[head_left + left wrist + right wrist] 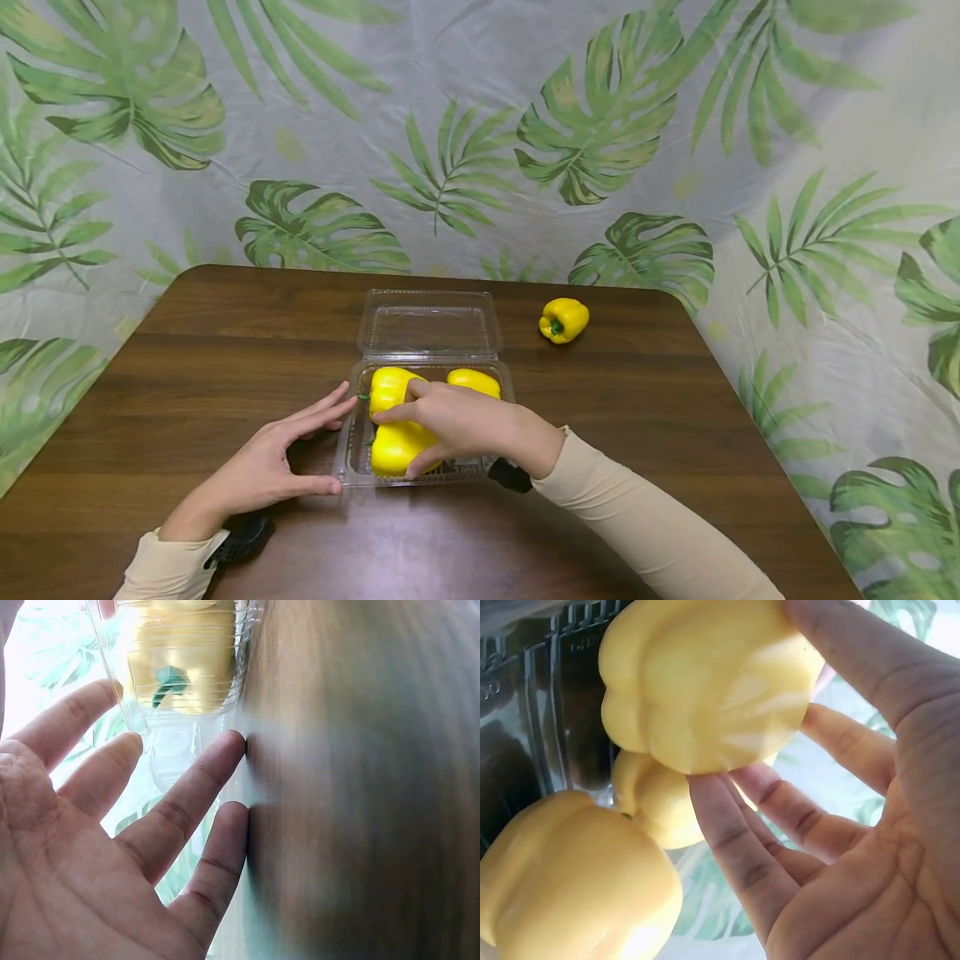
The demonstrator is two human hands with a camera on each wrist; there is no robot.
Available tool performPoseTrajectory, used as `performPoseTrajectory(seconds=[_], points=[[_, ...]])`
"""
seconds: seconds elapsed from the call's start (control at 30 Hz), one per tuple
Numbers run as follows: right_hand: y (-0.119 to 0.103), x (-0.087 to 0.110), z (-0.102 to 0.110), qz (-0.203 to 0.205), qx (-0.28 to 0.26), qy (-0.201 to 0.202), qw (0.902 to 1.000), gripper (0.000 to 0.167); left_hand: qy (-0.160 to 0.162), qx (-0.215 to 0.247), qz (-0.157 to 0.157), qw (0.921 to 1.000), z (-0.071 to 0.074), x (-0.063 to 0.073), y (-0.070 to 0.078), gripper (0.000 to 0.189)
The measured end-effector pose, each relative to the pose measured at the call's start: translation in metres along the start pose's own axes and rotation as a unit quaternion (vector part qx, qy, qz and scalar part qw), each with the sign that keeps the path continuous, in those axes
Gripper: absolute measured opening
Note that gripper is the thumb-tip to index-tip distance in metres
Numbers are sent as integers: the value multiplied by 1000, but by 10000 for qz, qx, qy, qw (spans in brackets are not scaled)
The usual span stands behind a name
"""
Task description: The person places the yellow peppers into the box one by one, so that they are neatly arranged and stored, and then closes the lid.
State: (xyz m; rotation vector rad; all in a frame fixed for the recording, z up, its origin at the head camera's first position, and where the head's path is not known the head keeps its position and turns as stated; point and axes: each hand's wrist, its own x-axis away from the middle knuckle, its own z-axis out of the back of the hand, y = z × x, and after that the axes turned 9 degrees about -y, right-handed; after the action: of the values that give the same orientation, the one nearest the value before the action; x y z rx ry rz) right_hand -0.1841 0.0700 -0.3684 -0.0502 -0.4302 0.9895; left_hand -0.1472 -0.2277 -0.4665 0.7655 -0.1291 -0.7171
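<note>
The yellow pepper in your grip (397,450) sits just below the centre of the frame, in the lower left of the tray; it is plump and glossy, with rounded lobes that show smooth and pale in the right wrist view. Your right hand (453,421) holds it between thumb and fingers, the thumb on the near side. The clear plastic tray (343,458) is ridged inside and carries two more yellow peppers: an upper-left one (388,390), its green stem pointing left, and an upper-right one (472,381), partly behind your hand. The clear lid (430,327) lies folded back above the tray. Your left hand (273,462), fingers spread apart, is at the tray's left edge. Right of the lid, a loose yellow pepper (567,318) with a green stem rests on the brown wood-grain table (637,442).
</note>
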Motion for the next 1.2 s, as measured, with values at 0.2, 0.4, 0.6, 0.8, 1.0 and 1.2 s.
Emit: performPoseTrajectory(seconds=[0.2,0.4,0.6,0.8,1.0,1.2], points=[[5,8,2,-207,-619,-122,9978,77,-25,-24,46,10000,-1,-1,0,100],[11,15,4,-227,-815,-170,9963,73,-47,-36,108,9999,-2,-1,-1,99],[13,19,8,-168,-714,-123,9972,63,-48,-85,139,9999,-2,-1,0,99],[14,16,7,-56,-684,-132,9976,61,-31,-78,39,10000,-1,-1,2,99],[13,12,7,13,-586,-161,9982,62,-19,-25,12,10000,-1,-1,3,98],[12,9,7,95,-519,-150,9985,61,-3,-22,68,10000,-2,-1,1,98]])
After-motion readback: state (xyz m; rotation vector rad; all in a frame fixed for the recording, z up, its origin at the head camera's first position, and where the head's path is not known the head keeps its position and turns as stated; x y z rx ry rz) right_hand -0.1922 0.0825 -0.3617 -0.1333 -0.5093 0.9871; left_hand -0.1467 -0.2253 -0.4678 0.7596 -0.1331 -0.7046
